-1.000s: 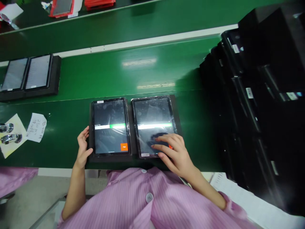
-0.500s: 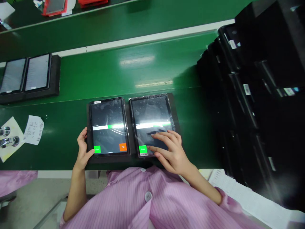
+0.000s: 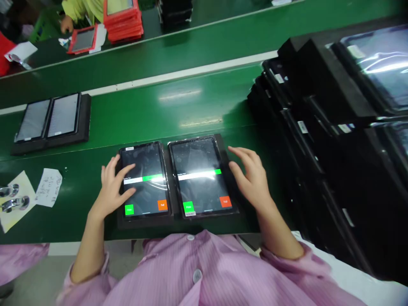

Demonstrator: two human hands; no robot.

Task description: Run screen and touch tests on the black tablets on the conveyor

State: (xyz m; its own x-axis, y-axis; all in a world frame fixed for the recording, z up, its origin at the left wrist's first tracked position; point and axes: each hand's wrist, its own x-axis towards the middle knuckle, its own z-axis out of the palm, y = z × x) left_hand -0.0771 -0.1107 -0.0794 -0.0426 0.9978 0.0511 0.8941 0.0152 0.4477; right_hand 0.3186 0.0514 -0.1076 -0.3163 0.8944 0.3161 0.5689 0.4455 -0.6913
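Note:
Two tablets lie side by side in a black foam tray [image 3: 168, 187] in front of me. Both screens are lit, each with a green button at lower left, an orange-red "Fail" button at lower right and a white-and-green bar across the middle. Over the left edge of the left tablet [image 3: 145, 161] is my left hand [image 3: 111, 187], open, its thumb and index finger spread above the screen. My right hand [image 3: 251, 176] is open just beyond the right edge of the right tablet [image 3: 197, 155], holding nothing. Whether the left fingers touch the glass I cannot tell.
Tall stacks of black trays with tablets [image 3: 318, 148] rise at the right. Another tray with two tablets [image 3: 63, 114] sits at the left, near a handwritten note [image 3: 49, 187] and metal clasps on yellow paper [image 3: 15, 202]. Red-framed items [image 3: 124, 23] and a co-worker's hand [image 3: 66, 24] are across the bench.
My right hand has moved right, off the right tablet, uncovering its "Fail" button. My left hand has shifted from the tray's left edge up over the left tablet. The camera view has shifted.

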